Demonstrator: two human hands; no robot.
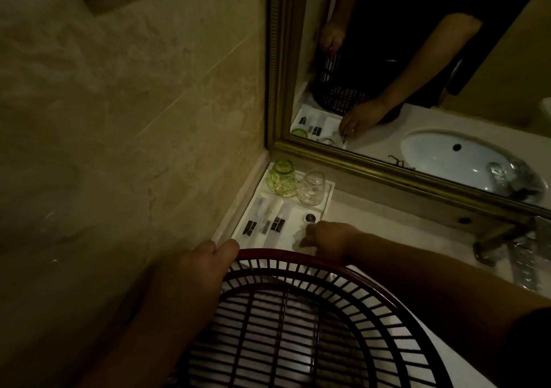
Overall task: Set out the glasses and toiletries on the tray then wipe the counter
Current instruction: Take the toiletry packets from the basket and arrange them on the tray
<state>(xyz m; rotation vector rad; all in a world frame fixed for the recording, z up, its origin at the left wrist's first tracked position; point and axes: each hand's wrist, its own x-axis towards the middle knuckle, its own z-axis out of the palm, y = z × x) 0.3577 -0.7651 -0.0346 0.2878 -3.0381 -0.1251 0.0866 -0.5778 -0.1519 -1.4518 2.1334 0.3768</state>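
Observation:
A white tray [326, 198] lies in the counter's back left corner. At its far end stand a green glass [282, 180] and a clear glass [311, 191], both upside down. Wrapped toiletry packets [250, 228] with dark labels lie in its left compartments, with another packet [277, 224] beside them. A small round dark item [310, 217] lies in the right compartment. My right hand [325, 237] reaches over the tray's near right part, fingertips close to that round item; whether it grips anything is hidden. My left hand [213, 258] holds the rim of a dark red slatted basket [298, 313].
The marble wall runs along the left. A gold-framed mirror [387, 173] stands behind the counter and reflects the sink and my arms. A metal tap [507, 238] sits at the right. The basket covers the near counter.

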